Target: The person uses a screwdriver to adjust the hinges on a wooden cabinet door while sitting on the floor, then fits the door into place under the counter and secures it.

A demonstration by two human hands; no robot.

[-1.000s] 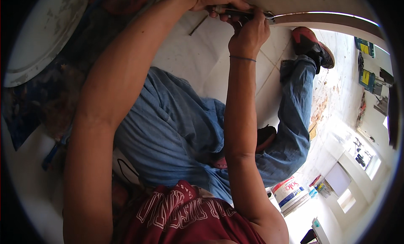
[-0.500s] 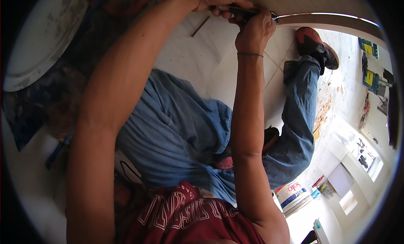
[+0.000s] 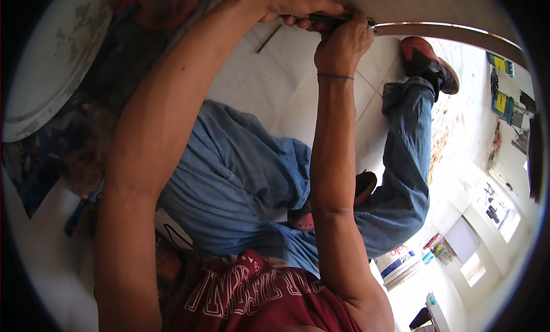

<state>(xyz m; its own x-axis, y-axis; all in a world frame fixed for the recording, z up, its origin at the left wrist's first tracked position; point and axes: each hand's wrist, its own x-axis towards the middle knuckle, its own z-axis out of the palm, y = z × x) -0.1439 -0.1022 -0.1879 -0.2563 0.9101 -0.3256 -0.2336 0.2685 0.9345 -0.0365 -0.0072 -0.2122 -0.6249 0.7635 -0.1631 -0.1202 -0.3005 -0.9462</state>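
Head view: where is the dark tool (image 3: 327,18) lying?

It's running between the two hands; the left hand (image 3: 295,4) is curling its fingers around it; the right hand (image 3: 345,42) is gripping its other end; a metal tip (image 3: 372,26) is showing just beyond the right knuckles, beside a brown strip (image 3: 441,33); whether they're touching, I'm not able to tell.

And nearby?

A thin rod (image 3: 268,39) is lying just below the left hand; a red-and-black shoe (image 3: 421,54) is resting right of the right hand.

Head-worn fisheye, downward over both hands (image 3: 345,45)
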